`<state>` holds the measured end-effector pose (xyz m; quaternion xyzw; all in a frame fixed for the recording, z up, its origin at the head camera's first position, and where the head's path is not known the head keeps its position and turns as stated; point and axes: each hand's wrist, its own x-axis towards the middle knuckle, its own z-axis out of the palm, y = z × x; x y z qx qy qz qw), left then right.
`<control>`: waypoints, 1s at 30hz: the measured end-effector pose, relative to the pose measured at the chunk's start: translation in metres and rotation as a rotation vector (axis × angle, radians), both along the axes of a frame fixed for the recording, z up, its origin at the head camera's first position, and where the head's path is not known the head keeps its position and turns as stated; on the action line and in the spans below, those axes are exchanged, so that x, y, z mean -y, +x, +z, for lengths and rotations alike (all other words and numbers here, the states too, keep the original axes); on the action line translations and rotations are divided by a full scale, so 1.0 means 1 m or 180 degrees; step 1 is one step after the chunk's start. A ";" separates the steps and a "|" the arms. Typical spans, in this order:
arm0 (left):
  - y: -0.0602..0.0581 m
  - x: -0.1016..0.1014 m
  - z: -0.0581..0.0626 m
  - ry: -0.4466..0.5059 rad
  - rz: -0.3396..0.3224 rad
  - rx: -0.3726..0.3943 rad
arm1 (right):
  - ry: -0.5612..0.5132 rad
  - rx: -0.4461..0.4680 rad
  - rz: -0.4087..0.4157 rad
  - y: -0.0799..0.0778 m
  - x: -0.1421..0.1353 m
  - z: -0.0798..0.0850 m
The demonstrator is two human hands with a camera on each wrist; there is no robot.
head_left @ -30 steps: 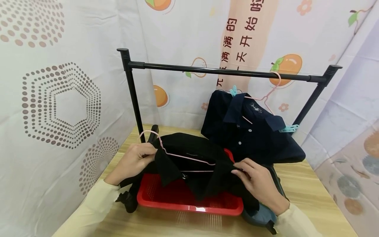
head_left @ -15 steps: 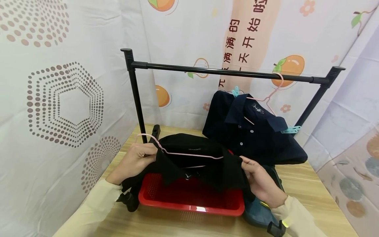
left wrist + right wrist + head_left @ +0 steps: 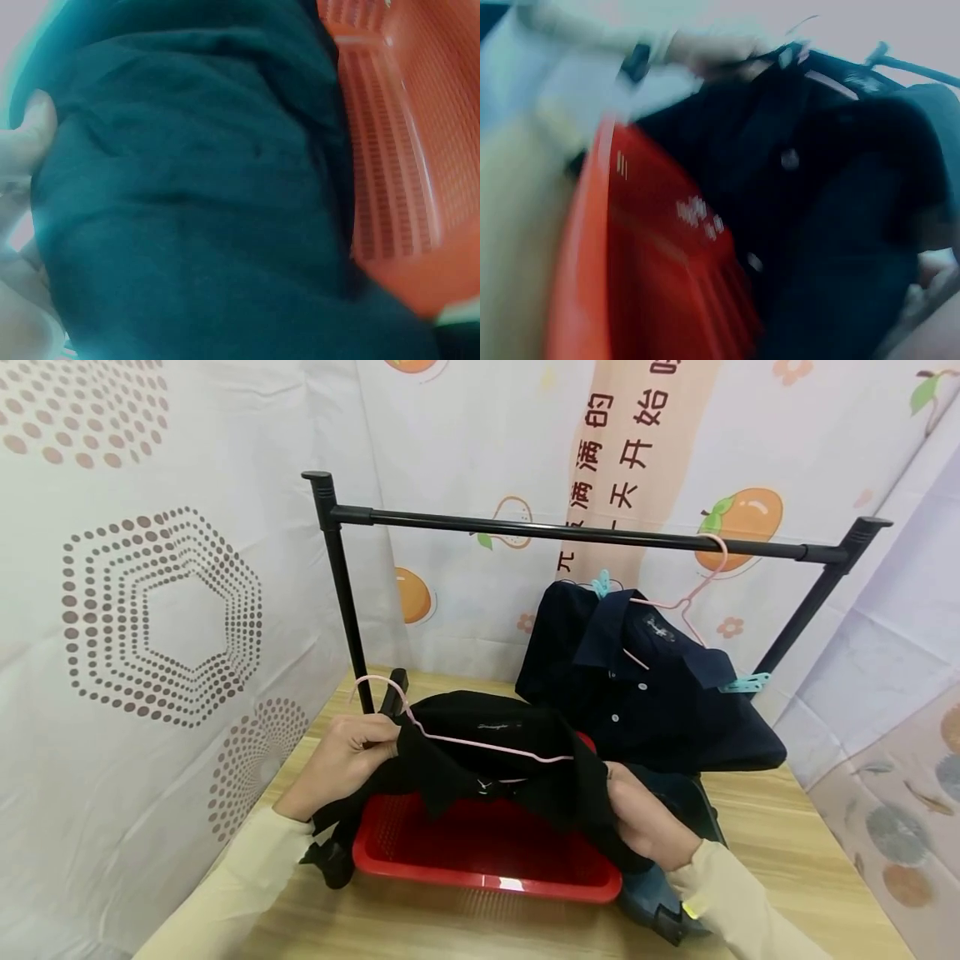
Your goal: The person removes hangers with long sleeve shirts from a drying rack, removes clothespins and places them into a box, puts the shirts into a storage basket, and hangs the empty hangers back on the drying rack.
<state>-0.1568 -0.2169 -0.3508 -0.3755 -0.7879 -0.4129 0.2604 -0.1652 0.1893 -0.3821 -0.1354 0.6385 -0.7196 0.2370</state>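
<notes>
A black collared shirt [image 3: 431, 768] is stretched between my two hands above a red plastic basket [image 3: 487, 883]. Its neck lies open, and a thin pink hanger [image 3: 487, 744] runs across inside it, hook to the left. My left hand [image 3: 347, 762] pinches the cloth at the left shoulder, by the hook. On the other side my right hand [image 3: 643, 817] grips the shirt close to the collar, with its fingertips partly hidden by cloth. In the left wrist view the shirt [image 3: 195, 180] fills most of the picture beside the basket wall. The right wrist view is blurred.
A black garment rack's rail [image 3: 525, 529] crosses behind. From it hangs a navy shirt [image 3: 652, 718] on a pink hanger, with light blue clothespins [image 3: 746, 683] at its shoulders. Dark blue-grey fabric-like material [image 3: 645, 893] lies right of the basket. Patterned curtains [image 3: 465, 610] enclose the table.
My right hand has moved outward to the right and regripped, pulling the collar wider, so more of the hanger bar shows. My left hand keeps its pinch in nearly the same place.
</notes>
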 end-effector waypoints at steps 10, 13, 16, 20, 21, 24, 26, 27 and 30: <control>-0.003 0.011 -0.006 -0.0333 0.0428 -0.0232 | 0.1748 -0.1726 -0.1095 0.002 0.001 0.015; -0.003 0.011 -0.006 -0.0386 0.0476 -0.0270 | 0.2242 -0.2461 -0.1109 0.009 0.010 0.021; -0.003 0.009 -0.005 -0.0405 0.0502 -0.0281 | 0.2766 -0.3058 -0.1214 0.013 0.022 0.020; -0.002 0.007 -0.005 -0.0421 0.0489 -0.0274 | 0.3252 -0.3427 -0.1508 0.015 0.032 0.014; -0.002 0.006 -0.005 -0.0427 0.0475 -0.0281 | 0.3299 -0.3471 -0.1573 0.014 0.032 0.013; -0.001 0.006 -0.006 -0.0421 0.0421 -0.0285 | 0.3361 -0.3486 -0.1674 0.013 0.032 0.012; -0.001 0.007 -0.006 -0.0388 0.0396 -0.0272 | 0.3355 -0.3429 -0.1685 0.012 0.031 0.014; -0.001 0.008 -0.006 -0.0361 0.0382 -0.0253 | 0.3338 -0.3373 -0.1671 0.011 0.030 0.015; 0.000 0.010 -0.006 -0.0264 0.0328 -0.0146 | 0.3217 -0.3114 -0.1521 0.008 0.026 0.019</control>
